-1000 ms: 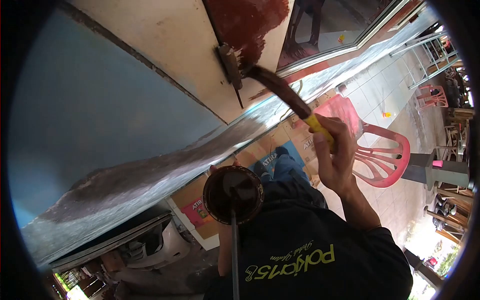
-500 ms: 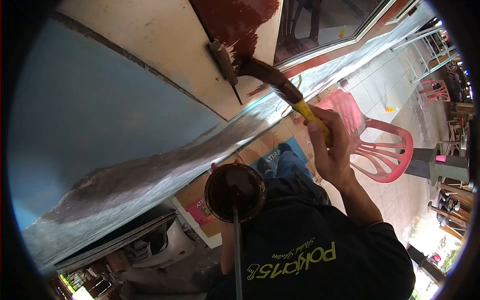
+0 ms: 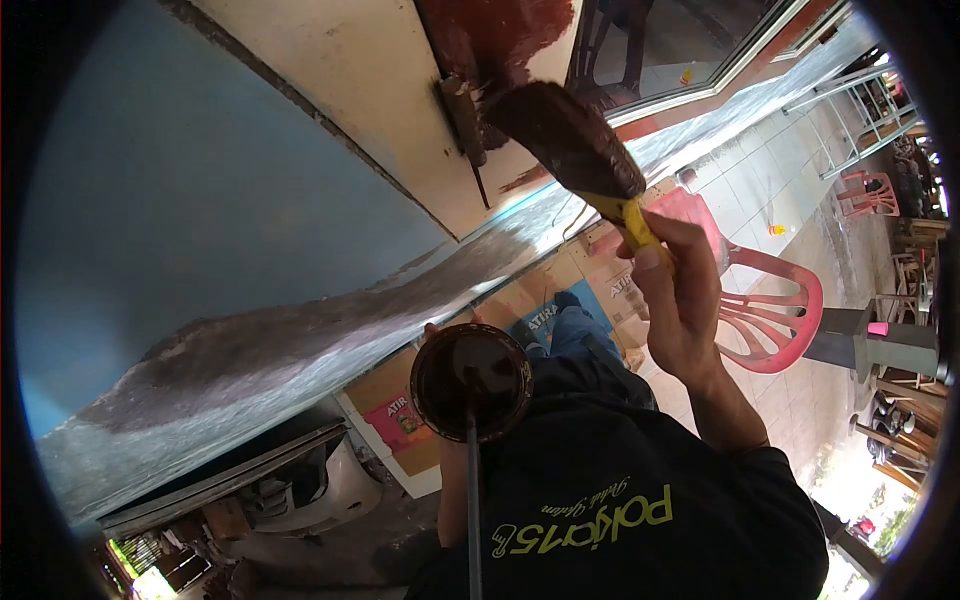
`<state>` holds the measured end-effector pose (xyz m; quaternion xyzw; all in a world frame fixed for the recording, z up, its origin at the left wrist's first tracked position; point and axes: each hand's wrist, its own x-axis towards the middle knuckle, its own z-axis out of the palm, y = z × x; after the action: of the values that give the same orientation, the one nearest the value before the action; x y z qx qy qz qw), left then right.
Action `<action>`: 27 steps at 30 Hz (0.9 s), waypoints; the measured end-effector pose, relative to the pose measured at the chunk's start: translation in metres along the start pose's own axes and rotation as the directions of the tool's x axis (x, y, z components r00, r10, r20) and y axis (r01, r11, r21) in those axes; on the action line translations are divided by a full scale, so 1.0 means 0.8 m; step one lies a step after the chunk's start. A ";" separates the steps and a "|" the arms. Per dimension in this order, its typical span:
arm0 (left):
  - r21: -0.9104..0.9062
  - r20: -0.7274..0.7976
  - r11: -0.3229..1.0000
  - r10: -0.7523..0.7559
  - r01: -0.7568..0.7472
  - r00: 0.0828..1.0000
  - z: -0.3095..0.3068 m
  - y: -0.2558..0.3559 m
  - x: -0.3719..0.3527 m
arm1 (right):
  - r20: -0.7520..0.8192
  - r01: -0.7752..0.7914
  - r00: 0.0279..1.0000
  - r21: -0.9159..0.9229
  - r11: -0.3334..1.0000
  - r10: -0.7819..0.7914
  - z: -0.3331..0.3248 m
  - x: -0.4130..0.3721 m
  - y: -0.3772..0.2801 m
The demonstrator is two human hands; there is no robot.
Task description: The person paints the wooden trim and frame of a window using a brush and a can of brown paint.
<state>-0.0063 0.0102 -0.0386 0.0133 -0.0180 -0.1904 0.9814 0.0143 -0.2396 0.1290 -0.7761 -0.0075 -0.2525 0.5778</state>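
Note:
My right hand (image 3: 682,290) grips a paintbrush by its yellow handle (image 3: 640,225), thumb and fingers wrapped round it. Dark brown paint coats the brush's bristles (image 3: 565,135), whose broad face shows and whose tip overlaps the painted edge near a hinge (image 3: 462,120). Behind it, a cream wooden panel (image 3: 350,80) borders a surface wet with red-brown paint (image 3: 500,40). Low in front of my chest, my left hand (image 3: 431,330) holds a round paint can (image 3: 418,405), only fingertips showing past its rim. Dark paint lies in the can, and a thin grey rod (image 3: 474,520) overlaps it.
A blue wall (image 3: 230,200) with a bare grey lower part runs along the left. Printed cardboard (image 3: 410,455) covers floor by my feet. A pink plastic chair (image 3: 770,310) stands to the right on pale tiles, with a metal frame (image 3: 850,120) beyond. A window (image 3: 680,50) is above.
My right hand has shifted slightly right and turned the brush, so its broad side faces me instead of its narrow edge. The can stays in nearly the same place.

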 end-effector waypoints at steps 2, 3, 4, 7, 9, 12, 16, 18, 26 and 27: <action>-0.003 -0.005 1.000 -0.023 0.023 1.000 0.008 0.000 0.001 | 0.021 -0.025 0.999 -0.028 0.999 0.026 -0.001 0.003 -0.007; -0.022 0.000 0.999 -0.039 0.039 0.999 0.008 0.001 0.002 | 0.057 -0.031 0.998 -0.089 0.996 0.036 -0.002 0.006 -0.010; -0.023 0.002 0.999 -0.047 0.047 0.999 0.005 0.004 0.004 | 0.094 -0.033 0.995 -0.149 0.988 0.047 -0.002 0.008 -0.011; -0.048 0.011 0.997 -0.059 0.059 0.998 -0.003 0.007 0.004 | 0.075 -0.051 0.995 -0.120 0.991 0.060 0.001 -0.002 -0.003; -0.062 0.014 0.996 -0.063 0.063 0.998 -0.008 0.008 0.003 | 0.052 -0.040 0.998 -0.082 0.996 0.044 0.000 0.001 -0.008; -0.094 0.026 0.991 -0.092 0.094 0.995 -0.011 0.010 0.001 | 0.008 0.014 1.000 0.012 1.000 -0.014 0.001 0.010 -0.010; -0.192 0.083 0.966 -0.158 0.171 0.984 -0.014 0.009 0.008 | 0.094 0.024 0.995 -0.108 0.994 -0.014 0.000 0.008 -0.005; -0.225 0.102 0.954 -0.179 0.198 0.979 -0.013 0.010 0.011 | 0.071 -0.031 0.997 -0.050 0.998 0.034 -0.001 0.005 -0.008; -0.024 -0.050 0.999 -0.031 0.030 0.998 -0.016 0.009 -0.004 | 0.125 -0.059 0.990 -0.079 0.995 0.069 -0.004 0.015 -0.017; -0.010 -0.017 1.000 -0.022 0.022 1.000 -0.012 0.007 -0.001 | 0.120 -0.079 0.989 -0.090 0.993 0.089 -0.004 0.011 -0.017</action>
<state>-0.0044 0.0161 -0.0483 0.0105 -0.0085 -0.2012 0.9795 0.0169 -0.2406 0.1452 -0.8137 0.0001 -0.1794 0.5528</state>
